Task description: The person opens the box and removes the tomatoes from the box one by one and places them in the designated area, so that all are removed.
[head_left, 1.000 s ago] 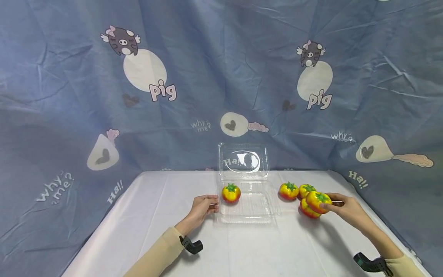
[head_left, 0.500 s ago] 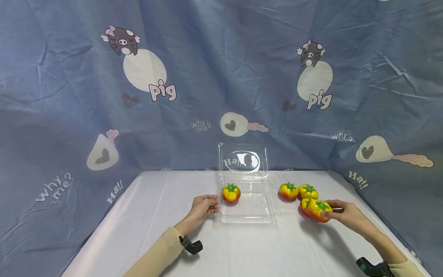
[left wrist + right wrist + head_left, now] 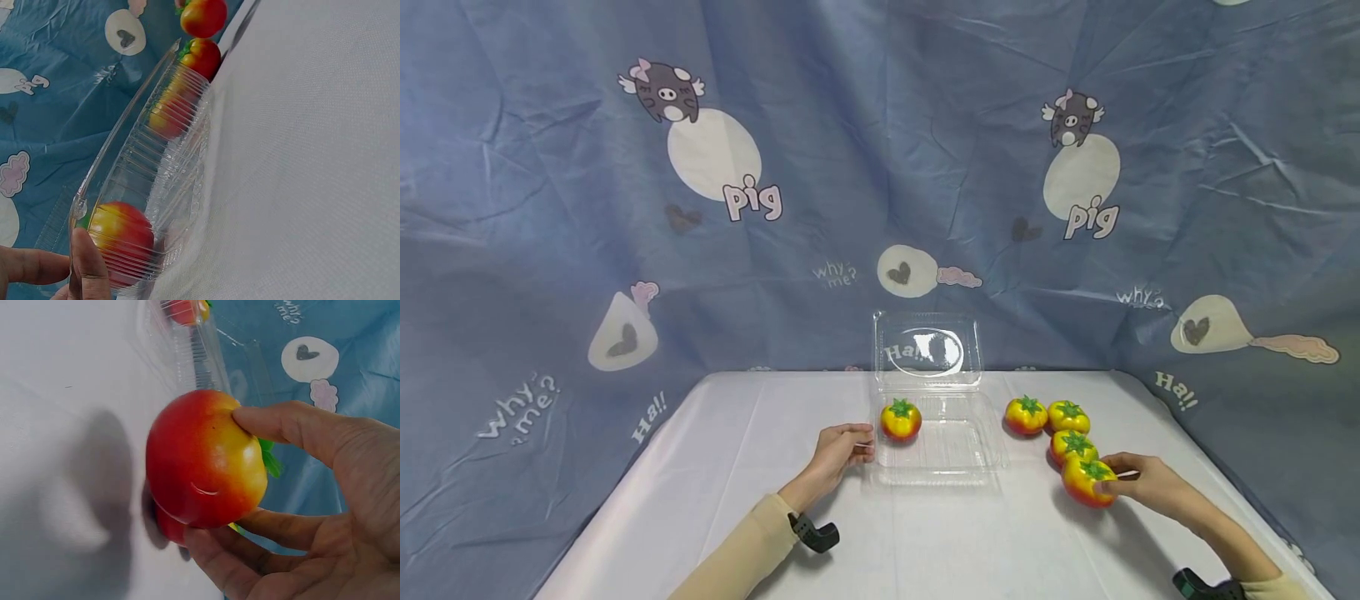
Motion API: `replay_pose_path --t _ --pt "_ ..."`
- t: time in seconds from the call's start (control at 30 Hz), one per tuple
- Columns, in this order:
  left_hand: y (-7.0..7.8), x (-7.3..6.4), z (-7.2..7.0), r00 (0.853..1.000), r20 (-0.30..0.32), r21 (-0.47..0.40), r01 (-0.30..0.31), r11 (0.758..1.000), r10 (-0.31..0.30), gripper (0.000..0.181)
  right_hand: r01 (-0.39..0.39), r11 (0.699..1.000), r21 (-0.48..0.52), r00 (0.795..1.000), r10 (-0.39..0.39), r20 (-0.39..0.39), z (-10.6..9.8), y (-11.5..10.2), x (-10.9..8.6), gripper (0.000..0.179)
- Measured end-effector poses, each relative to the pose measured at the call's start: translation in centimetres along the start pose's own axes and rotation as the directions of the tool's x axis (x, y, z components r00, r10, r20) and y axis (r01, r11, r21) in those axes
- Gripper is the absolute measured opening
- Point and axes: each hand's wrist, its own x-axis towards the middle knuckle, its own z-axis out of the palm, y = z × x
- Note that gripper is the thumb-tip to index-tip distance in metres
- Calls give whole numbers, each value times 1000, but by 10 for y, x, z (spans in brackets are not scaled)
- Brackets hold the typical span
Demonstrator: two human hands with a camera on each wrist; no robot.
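A clear plastic clamshell box [image 3: 955, 458] lies with its lid raised, one red-and-yellow tomato [image 3: 900, 420] in its left end. My left hand [image 3: 837, 454] pinches the box's left rim between thumb and fingers, as the left wrist view shows. In my right hand [image 3: 1153, 483] is another tomato [image 3: 203, 459], gripped by thumb and fingertips, its green leafy top pointing away from the palm. A shadow falls on the cloth beside it. Right behind the held one sits a tomato [image 3: 1072, 447], overlapped by it in the head view.
Two more tomatoes, a left one [image 3: 1026, 414] and a right one [image 3: 1068, 416], stand farther back, right of the box. A white cloth [image 3: 940, 542] covers the table. Behind the table hangs a blue printed curtain [image 3: 820, 167], close to the raised lid [image 3: 927, 350].
My right hand has brought its tomato toward me and lower, uncovering the tomato behind it. The left hand and the box have stayed in place.
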Motion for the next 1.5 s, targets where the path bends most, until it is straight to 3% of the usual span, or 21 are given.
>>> replay_pose_path --t 0.47,0.93,1.2,1.5 --pt "-1 1 0 1000 -3 -2 5 1000 -5 34 -68 998 -6 997 69 40 8 17 10 65" --pt "-3 1 -1 1000 -18 30 14 999 -13 33 -47 999 -21 996 48 71 6 22 12 64" --pt "-4 2 0 1000 -19 19 7 1000 -7 33 -79 997 -8 994 79 69 9 23 14 65" --pt "-2 1 0 1000 -20 16 6 1000 -5 34 -39 999 -7 998 40 51 9 21 12 66"
